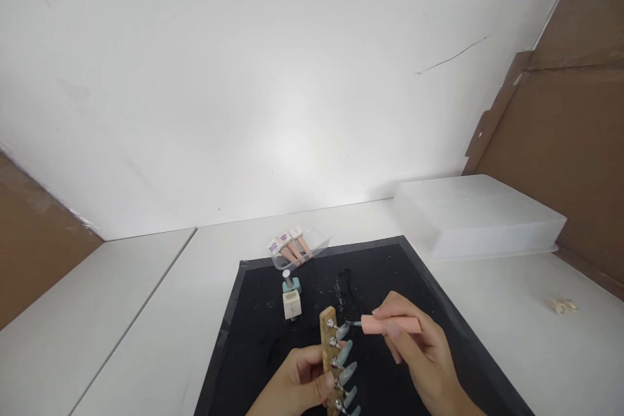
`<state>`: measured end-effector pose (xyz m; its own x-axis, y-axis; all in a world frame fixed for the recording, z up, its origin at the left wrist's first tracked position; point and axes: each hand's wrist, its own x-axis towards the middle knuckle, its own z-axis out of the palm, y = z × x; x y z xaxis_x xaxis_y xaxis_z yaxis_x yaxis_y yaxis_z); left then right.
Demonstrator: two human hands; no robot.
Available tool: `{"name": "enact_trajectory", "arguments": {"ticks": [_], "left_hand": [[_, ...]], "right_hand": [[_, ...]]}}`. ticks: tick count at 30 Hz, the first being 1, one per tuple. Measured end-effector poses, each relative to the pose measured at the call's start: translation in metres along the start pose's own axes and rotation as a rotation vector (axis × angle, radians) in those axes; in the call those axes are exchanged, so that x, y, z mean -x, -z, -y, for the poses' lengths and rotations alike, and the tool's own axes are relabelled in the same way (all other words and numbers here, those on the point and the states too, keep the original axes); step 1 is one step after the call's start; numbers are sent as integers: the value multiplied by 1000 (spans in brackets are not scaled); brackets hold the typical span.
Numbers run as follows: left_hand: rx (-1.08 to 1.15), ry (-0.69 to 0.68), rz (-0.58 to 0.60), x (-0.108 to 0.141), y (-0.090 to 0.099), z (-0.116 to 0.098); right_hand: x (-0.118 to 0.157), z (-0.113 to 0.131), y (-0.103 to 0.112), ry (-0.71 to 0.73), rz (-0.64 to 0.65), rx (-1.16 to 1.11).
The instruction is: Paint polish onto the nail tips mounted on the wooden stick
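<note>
My left hand [305, 382] is closed around a wooden nail display stand [327, 341], held tilted over the black mat. Along its side, several long false nails [347, 374] in a grey-green tint stick out on small silver mounts. My right hand [416, 344] pinches the pink handle of a nail polish brush [390, 324]. The brush tip points left and meets, or nearly meets, the topmost nail [342, 331]. Beyond the stand are a teal polish bottle [291, 285] with a silver cap and a white square bottle [292, 305].
A clear tray [319, 248] with several pink-handled bottles [292, 247] stands at the mat's back edge. The black mat [380, 273] lies on a white table. At the right are a translucent plastic bin [482, 214] and small beige pieces [561, 305]. Brown panels [575, 143] flank the white wall.
</note>
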<state>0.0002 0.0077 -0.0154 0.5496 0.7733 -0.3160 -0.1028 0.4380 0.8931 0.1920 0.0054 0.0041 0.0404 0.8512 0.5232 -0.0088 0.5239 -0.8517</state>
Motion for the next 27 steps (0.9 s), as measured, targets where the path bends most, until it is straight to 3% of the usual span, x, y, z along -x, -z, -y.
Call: {"name": "enact_trajectory", "arguments": {"ticks": [6, 12, 16, 24, 27], "left_hand": [[0, -25, 13, -3, -2, -4], [16, -28, 7, -1, -2, -1], [24, -13, 8, 2, -2, 0], [7, -22, 6, -3, -2, -4], [5, -21, 12, -4, -4, -5]], "right_hand": [[1, 5, 3, -19, 134, -18], [-1, 3, -2, -15, -47, 49], [0, -3, -1, -50, -82, -1], [0, 3, 5, -50, 140, -100], [0, 7, 4, -52, 145, -58]]}}
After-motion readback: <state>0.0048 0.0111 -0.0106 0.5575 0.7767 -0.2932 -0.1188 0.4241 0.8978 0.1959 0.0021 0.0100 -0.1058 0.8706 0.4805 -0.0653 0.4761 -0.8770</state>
